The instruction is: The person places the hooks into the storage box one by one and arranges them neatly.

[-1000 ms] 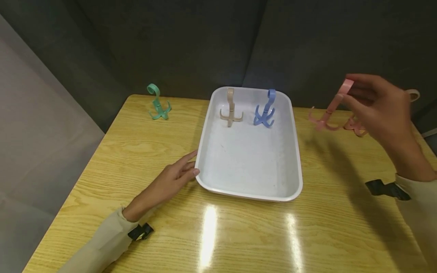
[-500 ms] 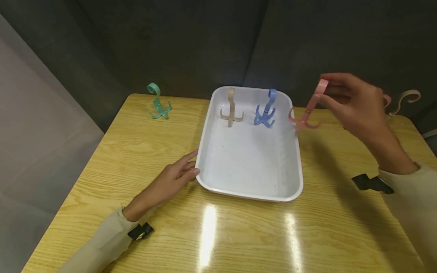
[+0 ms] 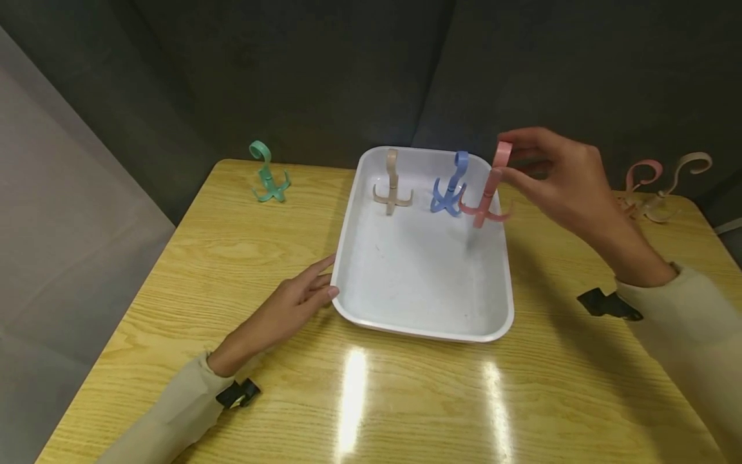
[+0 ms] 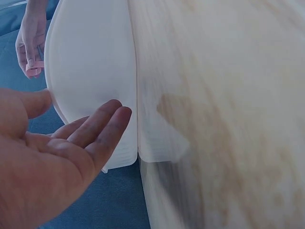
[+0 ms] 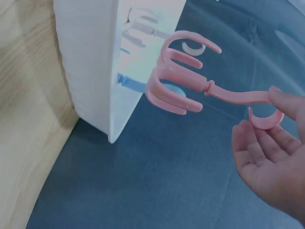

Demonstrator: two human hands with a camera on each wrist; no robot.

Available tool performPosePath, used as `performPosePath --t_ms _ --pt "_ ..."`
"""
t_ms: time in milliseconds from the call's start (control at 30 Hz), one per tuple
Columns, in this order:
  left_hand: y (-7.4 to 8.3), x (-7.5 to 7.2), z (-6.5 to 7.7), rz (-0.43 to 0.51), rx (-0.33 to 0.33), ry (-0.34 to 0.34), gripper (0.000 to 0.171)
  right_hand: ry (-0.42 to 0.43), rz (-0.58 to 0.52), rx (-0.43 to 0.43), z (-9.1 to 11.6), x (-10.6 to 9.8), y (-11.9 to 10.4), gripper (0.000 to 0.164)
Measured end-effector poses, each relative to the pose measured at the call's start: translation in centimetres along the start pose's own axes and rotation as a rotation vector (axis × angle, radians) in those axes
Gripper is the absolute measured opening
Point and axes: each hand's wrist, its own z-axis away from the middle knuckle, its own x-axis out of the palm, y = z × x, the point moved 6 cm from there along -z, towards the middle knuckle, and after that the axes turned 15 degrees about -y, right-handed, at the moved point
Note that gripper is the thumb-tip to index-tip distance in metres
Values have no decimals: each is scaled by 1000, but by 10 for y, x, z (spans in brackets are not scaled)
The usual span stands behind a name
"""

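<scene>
My right hand [image 3: 562,174] pinches a pink multi-prong hook [image 3: 485,196] by its curved top, prongs hanging down over the right rim of the white tray [image 3: 423,277]. In the right wrist view, thumb and fingers hold the curl of the pink hook [image 5: 183,78]. My left hand [image 3: 290,303] rests against the tray's left side, fingers fairly straight and thumb at the rim; the left wrist view shows that hand [image 4: 71,148] at the tray wall. Inside the tray, a beige hook [image 3: 392,187] and a blue hook [image 3: 450,190] stand at the far end.
A green hook [image 3: 268,177] stands at the table's back left. Another pink hook [image 3: 640,174] and a cream hook [image 3: 675,183] are at the back right, behind the right forearm. The wooden table [image 3: 243,258] ends at a dark curtain [image 3: 290,77].
My right hand has carried the pink hook leftward, from the table's right side to over the tray's right rim. The left hand and the tray stay where they were.
</scene>
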Motion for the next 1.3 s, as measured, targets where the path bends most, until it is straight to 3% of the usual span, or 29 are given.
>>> performPosePath --t_ms 633,900,1300 --pt "0 0 0 1 2 -5 59 -238 -50 -19 -25 45 -24 40" --pt "2 0 0 6 28 -16 60 -289 -47 -85 -36 65 -33 39" --pt "1 -1 -1 10 14 -22 59 -327 -90 -175 -49 86 -44 35"
